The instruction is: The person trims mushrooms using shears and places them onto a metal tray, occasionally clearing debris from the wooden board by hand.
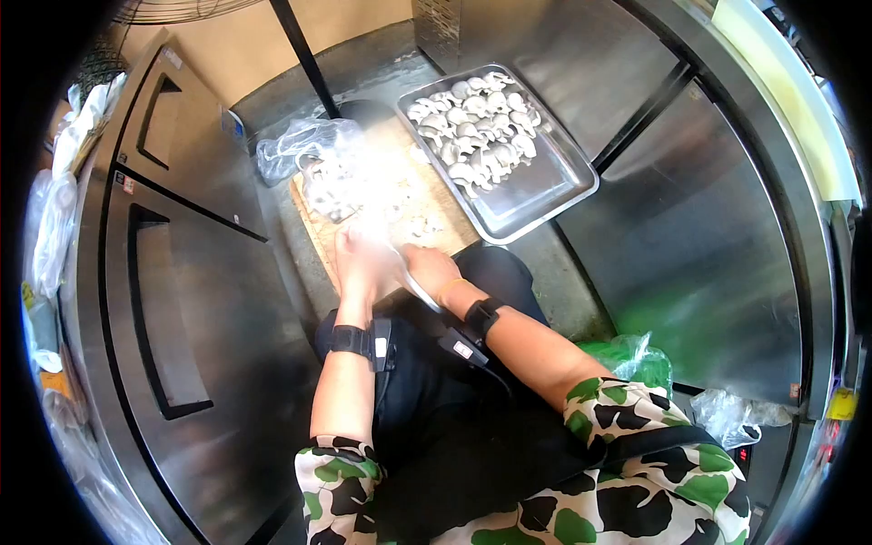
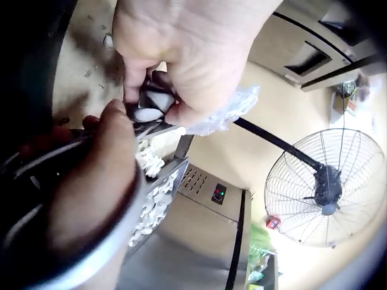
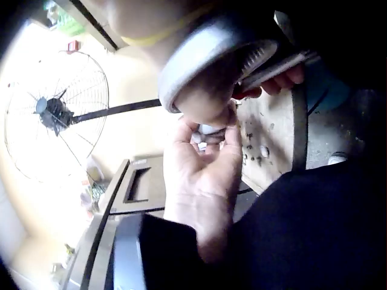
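My left hand (image 1: 359, 263) is over the near end of the wooden cutting board (image 1: 445, 213). Its thumb and fingers pinch a grey-and-white mushroom (image 2: 157, 99), partly hidden by the hand. Close beside it, my right hand (image 1: 431, 271) grips metal scissors (image 3: 278, 69), whose wide handle loop passes round the hand. In the left wrist view, the blades lie right at the mushroom's lower side. A glare in the head view washes out the spot where the hands meet. More mushrooms (image 1: 329, 191) lie at the board's far left, by a clear plastic bag (image 1: 291, 150).
A metal tray (image 1: 536, 195) of mushrooms stands to the right, overlapping the board's edge in the head view. Steel cabinets (image 1: 204, 318) flank both sides. A black fan pole (image 1: 304, 59) rises behind the board. At the lower right lies a green plastic bag (image 1: 631, 359).
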`<state>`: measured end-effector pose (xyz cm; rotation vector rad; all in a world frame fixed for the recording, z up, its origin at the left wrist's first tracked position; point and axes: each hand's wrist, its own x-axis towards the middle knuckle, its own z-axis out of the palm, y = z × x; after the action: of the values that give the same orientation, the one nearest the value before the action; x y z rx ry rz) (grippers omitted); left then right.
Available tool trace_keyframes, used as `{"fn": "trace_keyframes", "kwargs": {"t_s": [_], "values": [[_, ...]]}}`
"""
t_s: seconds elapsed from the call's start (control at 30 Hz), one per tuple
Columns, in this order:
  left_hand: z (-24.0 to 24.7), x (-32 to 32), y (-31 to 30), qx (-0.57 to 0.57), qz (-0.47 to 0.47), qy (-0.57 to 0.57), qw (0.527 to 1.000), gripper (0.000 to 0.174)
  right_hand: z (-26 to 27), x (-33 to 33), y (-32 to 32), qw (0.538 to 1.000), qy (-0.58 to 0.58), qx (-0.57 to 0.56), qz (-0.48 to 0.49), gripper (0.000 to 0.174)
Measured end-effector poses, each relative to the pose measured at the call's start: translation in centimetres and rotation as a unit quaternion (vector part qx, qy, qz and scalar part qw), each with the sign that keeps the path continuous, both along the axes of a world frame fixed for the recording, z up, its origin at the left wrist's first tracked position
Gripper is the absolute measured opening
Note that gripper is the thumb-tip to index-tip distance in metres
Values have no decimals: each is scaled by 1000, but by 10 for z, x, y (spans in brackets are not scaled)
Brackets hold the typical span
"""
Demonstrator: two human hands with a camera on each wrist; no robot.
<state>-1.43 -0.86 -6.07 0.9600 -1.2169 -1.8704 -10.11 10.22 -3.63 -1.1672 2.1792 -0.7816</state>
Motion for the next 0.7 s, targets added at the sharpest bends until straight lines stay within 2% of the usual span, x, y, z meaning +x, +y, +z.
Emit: {"fn": "trace_keyframes", "kwargs": {"t_s": [0.17, 0.23, 0.33, 0.43, 0.53, 0.63, 0.7], "values": [[-3, 0, -1, -7, -7, 9, 1000, 41, 2, 1, -4, 1000, -6, 23, -18, 28], [11, 0, 4, 12, -19, 14, 1000, 41, 3, 1, -5, 999, -8, 36, -18, 28], [9, 0, -1, 101, -41, 73, 991, 41, -3, -1, -10, 999, -7, 41, -9, 27], [7, -2, 1, 82, 8, 25, 996, 40, -3, -2, -11, 999, 1, 41, 5, 26], [-8, -1, -9, 56, 7, 5, 998, 40, -2, -1, -11, 999, 1, 41, 2, 25], [-21, 6, -24, 88, -9, 58, 994, 40, 1, -2, -11, 999, 25, 28, 19, 25], [-11, 14, -23, 110, 30, 70, 991, 37, -6, -5, -11, 999, 25, -21, -30, 32]]}}
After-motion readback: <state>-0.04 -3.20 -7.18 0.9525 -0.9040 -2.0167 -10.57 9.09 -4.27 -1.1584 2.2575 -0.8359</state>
